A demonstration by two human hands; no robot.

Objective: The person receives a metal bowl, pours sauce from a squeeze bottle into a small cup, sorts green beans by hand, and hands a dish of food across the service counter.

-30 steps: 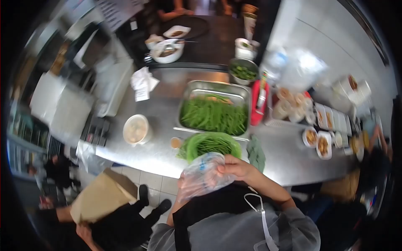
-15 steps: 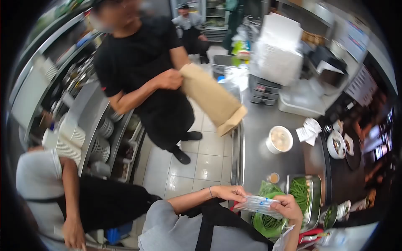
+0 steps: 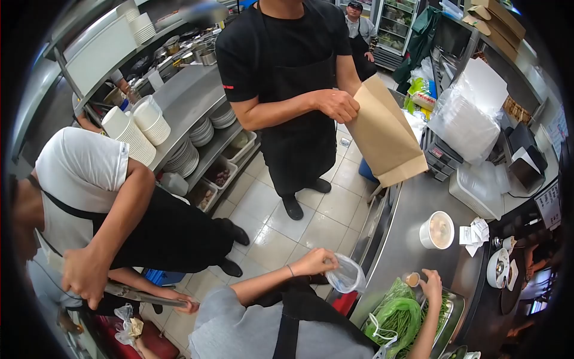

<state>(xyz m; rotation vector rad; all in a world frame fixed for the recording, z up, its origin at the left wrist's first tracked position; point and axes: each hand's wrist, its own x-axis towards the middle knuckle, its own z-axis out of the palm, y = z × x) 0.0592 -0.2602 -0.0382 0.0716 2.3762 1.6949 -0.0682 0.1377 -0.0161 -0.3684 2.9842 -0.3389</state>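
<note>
My left hand (image 3: 318,261) holds a clear plastic bag (image 3: 347,274) by its rim, and the mouth of the bag is spread. Beside a small lidded cup (image 3: 412,279) on the steel counter is my right hand (image 3: 431,285), its fingers apart and curved close to the cup; whether they touch it is unclear. Below the cup lies a green plastic bag (image 3: 399,314) with green beans in it. A steel tray (image 3: 459,308) of cut greens is partly hidden behind my right forearm.
A round white tub (image 3: 437,230) and crumpled paper slips (image 3: 474,234) lie farther along the counter (image 3: 406,221). Across the aisle, a person in black (image 3: 287,90) holds a brown paper bag (image 3: 385,131). Another person (image 3: 89,191) stands close at the left, holding a long metal object.
The view has swung left toward the aisle. My hands have moved apart; the clear bag, earlier between both, is now open in my left hand. My right hand has moved to the small cup.
</note>
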